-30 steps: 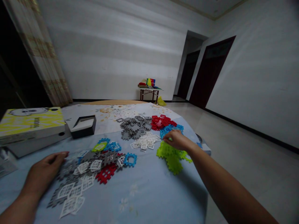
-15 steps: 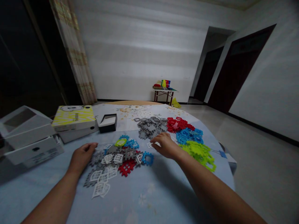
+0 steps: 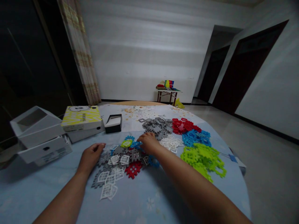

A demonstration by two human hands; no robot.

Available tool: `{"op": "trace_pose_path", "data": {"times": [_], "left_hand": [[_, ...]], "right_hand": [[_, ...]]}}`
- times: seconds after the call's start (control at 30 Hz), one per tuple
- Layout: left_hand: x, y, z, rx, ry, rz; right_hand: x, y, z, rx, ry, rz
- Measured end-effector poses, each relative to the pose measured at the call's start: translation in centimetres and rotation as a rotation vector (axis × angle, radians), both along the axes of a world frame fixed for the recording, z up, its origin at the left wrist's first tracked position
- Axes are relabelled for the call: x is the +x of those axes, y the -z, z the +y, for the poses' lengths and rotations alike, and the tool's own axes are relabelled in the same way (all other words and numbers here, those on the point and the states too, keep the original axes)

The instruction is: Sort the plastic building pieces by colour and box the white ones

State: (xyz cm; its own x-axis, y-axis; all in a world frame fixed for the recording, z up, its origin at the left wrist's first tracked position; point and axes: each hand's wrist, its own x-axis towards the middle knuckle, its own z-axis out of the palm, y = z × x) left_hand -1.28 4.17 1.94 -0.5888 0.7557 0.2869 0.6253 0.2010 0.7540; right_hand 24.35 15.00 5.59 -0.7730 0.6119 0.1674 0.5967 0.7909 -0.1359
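My left hand (image 3: 91, 155) rests on the tablecloth at the left edge of a mixed pile of plastic building pieces, its fingers curled in; I see nothing in it. My right hand (image 3: 149, 143) hangs over the far right side of that pile, fingers bent down and apart, close to blue toothed pieces (image 3: 135, 144). In the pile lie white lattice window pieces (image 3: 125, 159), a red square lattice piece (image 3: 133, 169), grey toothed pieces (image 3: 102, 160) and a lime green piece (image 3: 126, 143). What lies beneath my right fingertips is partly hidden.
Beyond my right hand are sorted heaps: grey (image 3: 157, 126), white (image 3: 171, 143), red (image 3: 184, 126), blue (image 3: 196, 137) and lime green (image 3: 202, 158). At the left stand white boxes (image 3: 37, 127), a yellow-and-white box (image 3: 81, 118) and a small black box (image 3: 113, 123).
My right hand has moved left, from beside the white heap to above the mixed pile, uncovering the white heap. My left hand keeps its place by the pile. The view has shifted slightly.
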Motion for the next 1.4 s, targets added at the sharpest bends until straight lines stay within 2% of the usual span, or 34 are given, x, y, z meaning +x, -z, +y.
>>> {"op": "trace_pose_path", "data": {"times": [0.13, 0.23, 0.3, 0.47, 0.57, 0.67, 0.73, 0.9, 1.0, 1.1, 1.4], "left_hand": [[-0.1, -0.2, 0.0, -0.079, -0.019, 0.032], [-0.6, -0.2, 0.1, -0.149, -0.018, 0.058], [-1.0, -0.1, 0.3, -0.17, -0.014, 0.074], [-1.4, 0.0, 0.6, -0.189, -0.044, 0.084], [-1.3, -0.2, 0.7, -0.197, -0.036, 0.08], [-1.4, -0.1, 0.8, -0.201, -0.048, 0.085], [-1.6, 0.1, 1.0, -0.196, -0.053, 0.099], [-2.2, 0.7, 1.1, -0.178, -0.051, 0.119], [-2.0, 0.4, 0.9, -0.193, -0.046, 0.101], [-1.2, -0.1, 0.6, -0.209, -0.029, 0.084], [-0.3, 0.1, 0.2, -0.056, -0.009, 0.036]], "right_hand": [[-0.4, 0.3, 0.2, 0.047, -0.001, 0.022], [0.4, 0.0, 0.5, 0.031, 0.016, 0.186], [1.7, -0.4, 0.9, -0.035, 0.043, 0.297], [7.6, -2.1, 3.1, -0.207, 0.214, 0.446], [12.3, -3.0, 4.9, -0.151, 0.337, 0.423], [16.9, -3.6, 6.5, -0.053, 0.523, 0.261], [19.4, -3.8, 7.2, -0.03, 0.593, 0.228], [22.6, -3.5, 7.6, 0.041, 0.777, 0.212], [21.8, -2.7, 7.3, 0.071, 0.788, 0.205], [19.0, -2.0, 6.8, 0.066, 0.688, 0.182], [6.0, -0.3, 2.7, -0.056, 0.196, 0.22]]}}
